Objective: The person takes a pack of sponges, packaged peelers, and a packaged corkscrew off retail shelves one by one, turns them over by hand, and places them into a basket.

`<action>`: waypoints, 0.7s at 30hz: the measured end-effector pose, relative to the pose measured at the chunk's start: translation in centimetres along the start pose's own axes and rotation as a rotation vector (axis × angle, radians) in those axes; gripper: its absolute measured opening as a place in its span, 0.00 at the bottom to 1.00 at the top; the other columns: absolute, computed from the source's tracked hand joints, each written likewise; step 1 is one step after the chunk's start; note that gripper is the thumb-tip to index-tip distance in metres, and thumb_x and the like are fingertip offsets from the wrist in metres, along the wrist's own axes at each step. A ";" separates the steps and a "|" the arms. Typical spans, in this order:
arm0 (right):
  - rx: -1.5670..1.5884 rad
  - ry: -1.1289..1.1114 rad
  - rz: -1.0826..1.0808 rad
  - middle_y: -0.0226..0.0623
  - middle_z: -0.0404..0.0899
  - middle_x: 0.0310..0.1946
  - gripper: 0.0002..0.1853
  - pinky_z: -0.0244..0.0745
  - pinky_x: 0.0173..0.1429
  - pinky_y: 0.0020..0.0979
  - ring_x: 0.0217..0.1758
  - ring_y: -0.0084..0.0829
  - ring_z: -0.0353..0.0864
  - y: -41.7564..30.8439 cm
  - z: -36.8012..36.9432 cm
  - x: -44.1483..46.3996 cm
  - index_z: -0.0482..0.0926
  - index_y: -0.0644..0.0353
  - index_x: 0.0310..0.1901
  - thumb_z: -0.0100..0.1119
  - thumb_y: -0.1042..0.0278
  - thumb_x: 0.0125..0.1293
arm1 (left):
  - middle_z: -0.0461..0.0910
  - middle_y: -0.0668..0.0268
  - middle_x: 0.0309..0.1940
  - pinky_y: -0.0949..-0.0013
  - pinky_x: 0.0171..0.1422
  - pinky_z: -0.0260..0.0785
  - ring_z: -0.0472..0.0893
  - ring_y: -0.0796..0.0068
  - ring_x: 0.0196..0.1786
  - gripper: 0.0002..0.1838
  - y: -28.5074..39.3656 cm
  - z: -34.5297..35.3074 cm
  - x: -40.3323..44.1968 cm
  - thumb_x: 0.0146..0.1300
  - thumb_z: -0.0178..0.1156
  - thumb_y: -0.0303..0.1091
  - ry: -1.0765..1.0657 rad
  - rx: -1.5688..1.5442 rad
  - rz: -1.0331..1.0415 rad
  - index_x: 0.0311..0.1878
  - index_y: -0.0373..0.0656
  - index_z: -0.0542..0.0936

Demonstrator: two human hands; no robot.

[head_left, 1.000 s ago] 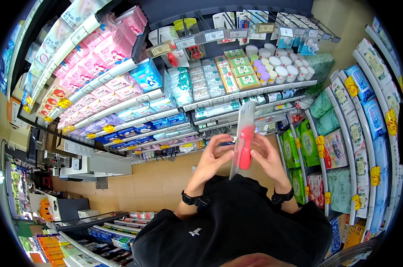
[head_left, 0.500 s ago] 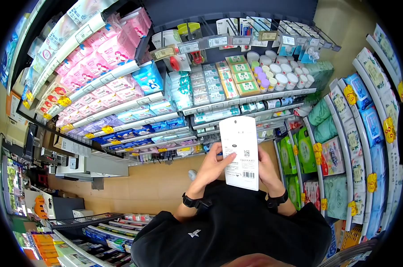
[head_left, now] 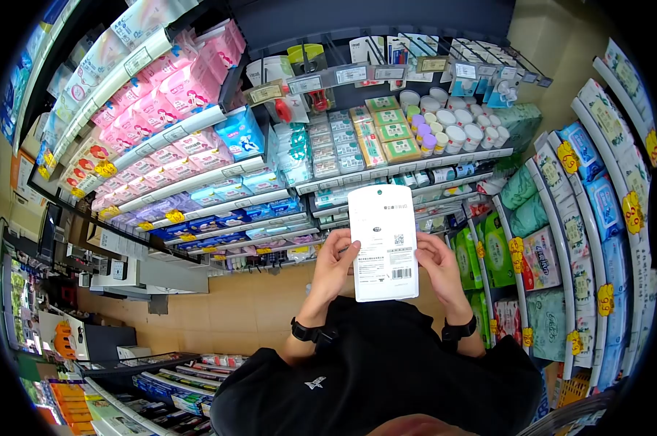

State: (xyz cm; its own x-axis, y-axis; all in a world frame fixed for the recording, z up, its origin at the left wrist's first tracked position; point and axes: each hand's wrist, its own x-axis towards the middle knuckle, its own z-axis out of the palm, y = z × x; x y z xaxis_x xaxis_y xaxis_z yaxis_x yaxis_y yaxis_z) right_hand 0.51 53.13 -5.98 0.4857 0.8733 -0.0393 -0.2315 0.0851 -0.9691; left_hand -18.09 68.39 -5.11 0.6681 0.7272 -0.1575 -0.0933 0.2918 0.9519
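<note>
A white package card (head_left: 383, 243) with a hang hole, printed text, a square code and a barcode is held upright in front of my chest, its printed back facing me. My left hand (head_left: 333, 267) grips its left edge, thumb at the edge and the other fingers partly behind. At the right edge, my right hand (head_left: 440, 270) pinches the card with thumb and bent fingers. The card hides whatever is on its far side. Both wrists carry black bands.
Ahead stands a shelf with round white-lidded tubs (head_left: 455, 134), boxed goods (head_left: 397, 132) and hanging packs on hooks (head_left: 350, 73). Pink packs (head_left: 190, 80) fill the left shelves. Green packs (head_left: 499, 251) and wipes (head_left: 604, 203) line the right shelves. Tan floor (head_left: 234, 298) shows below.
The card has shifted slightly left and up toward an upright angle. My left thumb has slid from the card's face to its left edge, and my right fingers now show at the right edge.
</note>
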 end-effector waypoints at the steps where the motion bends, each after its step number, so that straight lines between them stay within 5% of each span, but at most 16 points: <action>1: 0.011 0.001 -0.014 0.37 0.83 0.47 0.19 0.75 0.58 0.26 0.50 0.23 0.82 -0.3 0.1 -0.1 0.72 0.68 0.63 0.53 0.80 0.72 | 0.84 0.72 0.44 0.78 0.38 0.79 0.83 0.84 0.43 0.12 0.0 0.0 0.0 0.75 0.55 0.30 0.000 0.014 -0.001 0.58 0.42 0.71; 21: 0.023 -0.010 -0.074 0.41 0.83 0.51 0.21 0.73 0.62 0.24 0.54 0.23 0.82 -3.0 0.9 -0.3 0.71 0.68 0.64 0.54 0.82 0.70 | 0.84 0.71 0.49 0.74 0.47 0.80 0.82 0.83 0.50 0.16 1.9 -0.1 -0.9 0.79 0.49 0.33 -0.008 -0.044 0.009 0.66 0.43 0.70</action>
State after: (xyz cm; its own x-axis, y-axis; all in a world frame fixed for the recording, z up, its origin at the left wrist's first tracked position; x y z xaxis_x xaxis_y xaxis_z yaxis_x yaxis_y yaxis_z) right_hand 0.32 52.97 -2.83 0.4938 0.8689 0.0343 -0.2145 0.1599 -0.9635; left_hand -18.94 68.36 -3.23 0.6731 0.7248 -0.1469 -0.1316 0.3129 0.9406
